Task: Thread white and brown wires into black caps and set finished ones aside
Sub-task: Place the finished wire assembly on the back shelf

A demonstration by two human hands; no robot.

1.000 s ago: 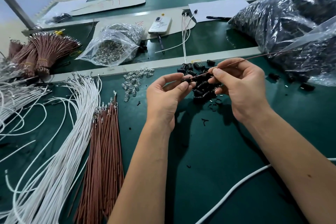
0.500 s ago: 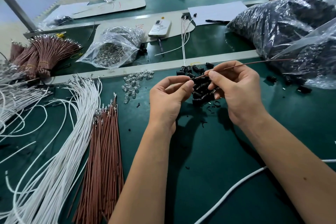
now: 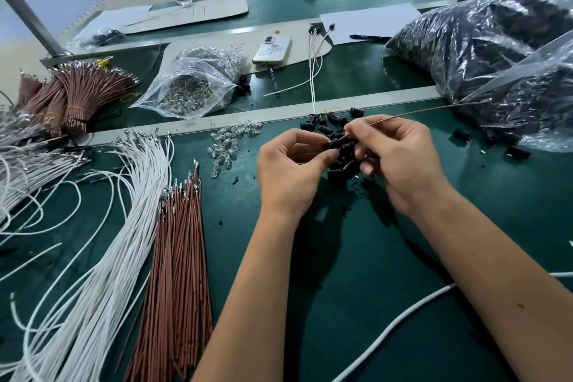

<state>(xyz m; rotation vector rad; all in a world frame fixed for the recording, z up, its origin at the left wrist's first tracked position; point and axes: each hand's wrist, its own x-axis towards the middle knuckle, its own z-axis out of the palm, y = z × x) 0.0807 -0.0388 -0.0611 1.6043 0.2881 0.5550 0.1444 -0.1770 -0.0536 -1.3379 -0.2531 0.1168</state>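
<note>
Above the loose black plastic caps (image 3: pixel 333 129) at twelve o'clock, left hand (image 3: pixel 288 170) pinching small black cap (image 3: pixel 336 143), right hand (image 3: pixel 400 158) gripping thin brown wire (image 3: pixel 418 112), tip now pushed further in; threading nearly seated

my right hand (image 3: pixel 400 161) has drawn closer to my left hand (image 3: pixel 291 174). the brown wire (image 3: pixel 415 112) tip now meets the black cap (image 3: pixel 336 143).

left hand (image 3: pixel 291 170): pinching a black cap (image 3: pixel 336 143) w/ thumb + fingers
right hand (image 3: pixel 400 158): pinching a brown wire (image 3: pixel 415 112), its end meeting the cap
cap pile (image 3: pixel 328 125): lying on green table (image 3: pixel 372 257) under the hands
wire bundles: white wires (image 3: pixel 124 226) + brown wires (image 3: pixel 179 257) lying at left
bags: clear bag (image 3: pixel 192 84) sitting behind, black-filled bag (image 3: pixel 483 40) at right
</note>
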